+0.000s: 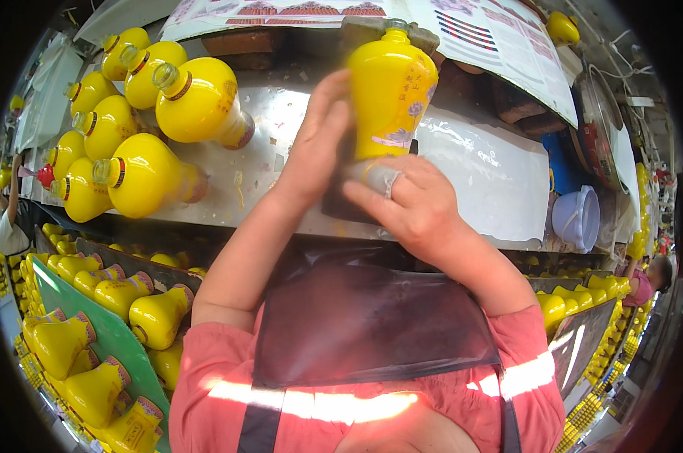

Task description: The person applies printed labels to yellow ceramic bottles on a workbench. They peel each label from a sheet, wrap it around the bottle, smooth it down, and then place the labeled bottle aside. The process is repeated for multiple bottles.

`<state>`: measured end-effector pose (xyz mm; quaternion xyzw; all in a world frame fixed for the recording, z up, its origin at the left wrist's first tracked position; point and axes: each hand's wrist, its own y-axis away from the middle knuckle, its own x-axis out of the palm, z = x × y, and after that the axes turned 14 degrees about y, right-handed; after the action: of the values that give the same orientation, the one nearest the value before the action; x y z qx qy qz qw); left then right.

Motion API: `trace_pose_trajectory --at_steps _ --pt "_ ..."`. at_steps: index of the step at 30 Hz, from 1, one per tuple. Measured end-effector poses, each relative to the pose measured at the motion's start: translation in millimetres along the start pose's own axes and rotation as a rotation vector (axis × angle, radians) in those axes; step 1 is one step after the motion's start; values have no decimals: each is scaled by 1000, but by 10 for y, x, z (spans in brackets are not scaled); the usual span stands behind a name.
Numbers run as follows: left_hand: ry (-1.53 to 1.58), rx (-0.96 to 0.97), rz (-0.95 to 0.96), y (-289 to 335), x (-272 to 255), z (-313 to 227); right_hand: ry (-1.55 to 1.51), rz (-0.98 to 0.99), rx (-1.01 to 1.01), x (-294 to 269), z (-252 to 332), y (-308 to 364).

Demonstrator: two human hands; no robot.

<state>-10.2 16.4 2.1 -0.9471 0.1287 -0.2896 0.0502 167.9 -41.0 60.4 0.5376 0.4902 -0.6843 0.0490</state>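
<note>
A glossy yellow bottle (390,94) with a clear glass neck, a flower decal and dark characters stands in front of me, its neck by a grey block (356,32). My left hand (320,140) is open at the bottle's left side, fingers stretched along it; whether they touch is unclear. Across the bottle's base lies my right hand (417,198), a whitish wrap around one finger, thumb and forefinger apart. This hand hides the lowest edge of the bottle. Several more yellow bottles (198,98) rest tilted at the left of the table.
Printed decal sheets (500,45) cover the raised board at the back. A pale sheet (481,174) lies right of the bottle, beside a lavender bucket (575,219). Racks of yellow bottles (156,313) flank me, with a green panel (92,332) at left. Other people are at both far sides.
</note>
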Motion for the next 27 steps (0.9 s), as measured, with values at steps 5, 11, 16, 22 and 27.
trace_pose_trajectory --at_steps 5,11,16,22,27 --pt "148 33 24 22 195 -7 105 -51 189 -27 -251 -123" --pt "-397 59 -61 -84 266 54 7 12 288 -102 -534 -364" --pt "-633 24 -104 -160 301 -12 134 -60 378 -151 -868 -673" --pt "-878 281 -138 -507 473 -129 -214 55 475 -175 -1035 -740" --pt "-738 247 -202 -628 456 -68 -61 54 456 60 -1219 -833"
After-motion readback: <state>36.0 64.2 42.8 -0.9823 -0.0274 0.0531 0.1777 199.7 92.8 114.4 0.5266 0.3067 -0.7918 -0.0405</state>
